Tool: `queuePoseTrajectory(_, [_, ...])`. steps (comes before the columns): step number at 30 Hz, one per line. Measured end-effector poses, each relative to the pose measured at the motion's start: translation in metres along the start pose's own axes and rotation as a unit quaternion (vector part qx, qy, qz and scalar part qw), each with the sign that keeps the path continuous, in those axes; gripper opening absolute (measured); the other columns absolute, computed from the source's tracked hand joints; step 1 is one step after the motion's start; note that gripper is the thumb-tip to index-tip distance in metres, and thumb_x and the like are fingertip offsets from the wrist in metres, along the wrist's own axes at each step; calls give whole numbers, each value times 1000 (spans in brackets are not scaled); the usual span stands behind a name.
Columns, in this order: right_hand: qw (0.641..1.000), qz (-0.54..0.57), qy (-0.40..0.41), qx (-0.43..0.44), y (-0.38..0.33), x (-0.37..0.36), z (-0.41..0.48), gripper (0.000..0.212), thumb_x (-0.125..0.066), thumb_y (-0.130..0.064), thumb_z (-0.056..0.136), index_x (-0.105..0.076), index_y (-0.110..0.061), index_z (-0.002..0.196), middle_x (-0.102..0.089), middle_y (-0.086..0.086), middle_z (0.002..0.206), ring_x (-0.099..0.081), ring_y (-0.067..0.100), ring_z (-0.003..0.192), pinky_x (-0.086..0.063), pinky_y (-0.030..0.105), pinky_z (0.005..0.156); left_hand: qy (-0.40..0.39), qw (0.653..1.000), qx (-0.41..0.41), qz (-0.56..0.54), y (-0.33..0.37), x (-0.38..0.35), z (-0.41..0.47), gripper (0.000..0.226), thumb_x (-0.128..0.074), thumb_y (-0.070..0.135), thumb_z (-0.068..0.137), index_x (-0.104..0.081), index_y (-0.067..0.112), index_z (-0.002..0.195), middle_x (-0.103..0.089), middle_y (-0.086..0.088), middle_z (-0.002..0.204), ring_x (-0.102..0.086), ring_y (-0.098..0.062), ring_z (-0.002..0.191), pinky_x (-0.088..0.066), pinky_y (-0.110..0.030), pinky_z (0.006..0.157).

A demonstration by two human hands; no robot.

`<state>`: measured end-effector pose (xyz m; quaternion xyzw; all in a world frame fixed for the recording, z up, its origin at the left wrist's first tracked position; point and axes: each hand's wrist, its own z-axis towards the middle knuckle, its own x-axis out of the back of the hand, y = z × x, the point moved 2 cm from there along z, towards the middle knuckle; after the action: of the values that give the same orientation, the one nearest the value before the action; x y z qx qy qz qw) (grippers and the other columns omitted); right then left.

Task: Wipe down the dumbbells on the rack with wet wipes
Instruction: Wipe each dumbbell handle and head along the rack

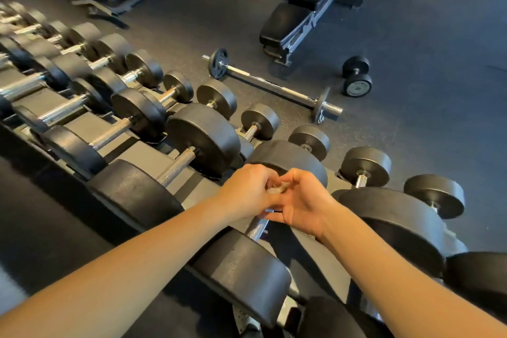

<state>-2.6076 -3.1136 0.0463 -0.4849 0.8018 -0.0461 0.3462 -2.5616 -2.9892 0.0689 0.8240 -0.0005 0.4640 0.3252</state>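
Gym rack [148,152] of dumbbells [203,132]: left hand [247,192] and right hand [299,200] are both pinching a wadded wipe [275,189] just above the near handle [256,226]. Probably regripping; next needs wrapping it round that handle

dumbbells [203,134]: black, rowed on rack [145,158]; wipe [275,190]: crumpled, above knurled handle [256,228]

Matt black dumbbell heads [241,271], knurled shiny metal handles [178,166].
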Motion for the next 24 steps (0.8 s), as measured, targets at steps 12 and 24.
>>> queuePoseTrajectory(12, [627,-668,129,379,-91,16,-36,17,-55,-26,99,-70,-20,99,-72,3,98,-66,21,91,-50,34,72,116,967,214,-80,-13,-21,7,9,-74,18,88,-82,22,91,-74,4,84,-70,-15,83,-59,-35,77])
queuePoseTrajectory(24, [512,-678,39,525,-60,32,38,40,-42,-41,106,-65,-23,134,-59,-4,139,-47,16,131,-40,36,109,60,929,356,-86,7,-26,32,23,-62,19,98,-66,3,114,-69,-14,110,-65,-27,97,-53,-30,77])
